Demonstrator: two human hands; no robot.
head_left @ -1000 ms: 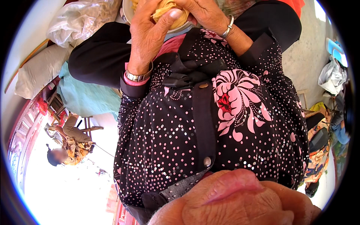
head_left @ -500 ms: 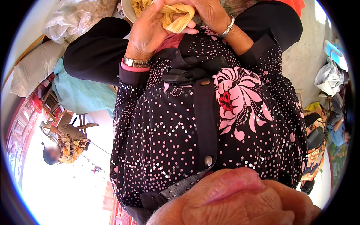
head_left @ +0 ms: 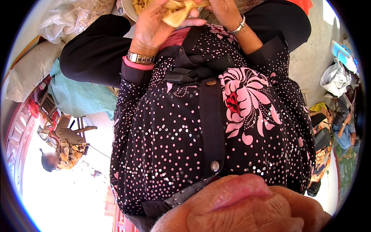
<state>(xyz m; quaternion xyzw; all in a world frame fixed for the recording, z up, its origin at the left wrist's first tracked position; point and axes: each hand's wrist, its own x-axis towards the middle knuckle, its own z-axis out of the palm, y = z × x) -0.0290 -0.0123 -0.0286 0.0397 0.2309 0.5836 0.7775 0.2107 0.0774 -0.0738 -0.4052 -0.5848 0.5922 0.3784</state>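
Right of the bowl (head_left: pixel 128 12), our left hand (head_left: pixel 151 30) loosely pinches the yellow strip (head_left: pixel 179 15), lower fingers spread. The loop has become a flared end, so reshaping seems under way (our right hand's (head_left: pixel 225 16) grip, cropped, we cannot tell).

the scene is brightly lit; at eight o'clock the ground (head_left: pixel 69 193) is burned out to white. glare is seen at two o'clock. glints are thrown by the dotted blouse (head_left: pixel 166 154). detail is swallowed by the black trousers (head_left: pixel 96 50) toward ten. edges are bent near the dark rim, which is fringed blue at eight. a distant person's head (head_left: pixel 50 160) is blurred.
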